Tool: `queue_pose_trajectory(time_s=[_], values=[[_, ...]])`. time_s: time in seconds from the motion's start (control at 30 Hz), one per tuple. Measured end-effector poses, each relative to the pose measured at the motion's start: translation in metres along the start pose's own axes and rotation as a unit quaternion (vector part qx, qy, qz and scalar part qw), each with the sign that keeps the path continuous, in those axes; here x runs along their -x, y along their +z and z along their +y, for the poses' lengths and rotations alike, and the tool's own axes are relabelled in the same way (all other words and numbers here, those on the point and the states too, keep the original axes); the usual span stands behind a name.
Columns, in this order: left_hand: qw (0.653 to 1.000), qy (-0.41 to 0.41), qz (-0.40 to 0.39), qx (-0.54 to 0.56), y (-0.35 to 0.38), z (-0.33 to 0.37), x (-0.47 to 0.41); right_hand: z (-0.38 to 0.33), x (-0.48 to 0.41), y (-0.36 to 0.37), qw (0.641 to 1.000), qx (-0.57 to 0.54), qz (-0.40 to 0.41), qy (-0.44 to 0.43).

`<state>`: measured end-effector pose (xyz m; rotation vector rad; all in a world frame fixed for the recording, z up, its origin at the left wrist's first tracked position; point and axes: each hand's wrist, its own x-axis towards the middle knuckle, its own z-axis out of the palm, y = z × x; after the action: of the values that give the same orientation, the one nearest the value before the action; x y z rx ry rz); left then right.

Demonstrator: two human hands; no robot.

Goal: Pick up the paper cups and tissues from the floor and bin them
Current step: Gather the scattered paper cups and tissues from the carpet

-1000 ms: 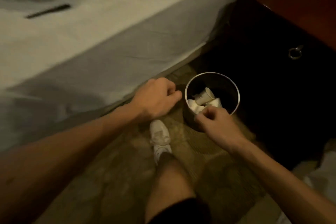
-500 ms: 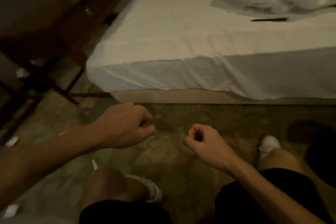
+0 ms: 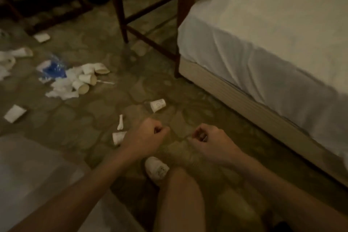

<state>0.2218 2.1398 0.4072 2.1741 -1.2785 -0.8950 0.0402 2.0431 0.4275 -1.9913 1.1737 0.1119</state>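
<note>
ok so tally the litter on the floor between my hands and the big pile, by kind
paper cups: 2, the far cup and the near cup, both on their sides
twisted white scrap, likely tissue: 1
total: 3

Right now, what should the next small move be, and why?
Probably reach the left hand to the paper cup lying just beside it: that hand and the right hand look curled and empty, and this cup is the nearest litter.
</note>
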Motion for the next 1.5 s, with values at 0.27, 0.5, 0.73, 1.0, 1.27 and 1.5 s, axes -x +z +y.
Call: queue_pose_trajectory(time_s=[0.27, 0.5, 0.73, 1.0, 1.27, 1.5], values=[[0.984, -0.138, 0.023, 0.106, 0.062, -0.106, -0.166, 0.016, -0.226, 0.045, 0.994, 0.05, -0.092, -0.021], [0.961, -0.238, 0.062, 0.124, 0.122, -0.195, -0.311, 0.073, -0.4, 0.107, 0.98, 0.081, -0.18, 0.008], [0.926, -0.318, 0.108, 0.174, 0.166, -0.254, -0.37, 0.09, -0.488, 0.159, 0.971, 0.149, -0.18, -0.052], [0.946, -0.244, 0.09, 0.192, 0.179, -0.283, -0.384, 0.1, -0.535, 0.205, 0.942, 0.241, -0.161, -0.169], [0.97, -0.173, 0.046, 0.163, 0.153, -0.311, -0.352, 0.07, -0.54, 0.23, 0.907, 0.18, -0.314, -0.214], [0.958, -0.176, 0.163, 0.155, 0.109, -0.346, -0.302, 0.01, -0.545, 0.274, 0.859, 0.148, -0.405, -0.277]])
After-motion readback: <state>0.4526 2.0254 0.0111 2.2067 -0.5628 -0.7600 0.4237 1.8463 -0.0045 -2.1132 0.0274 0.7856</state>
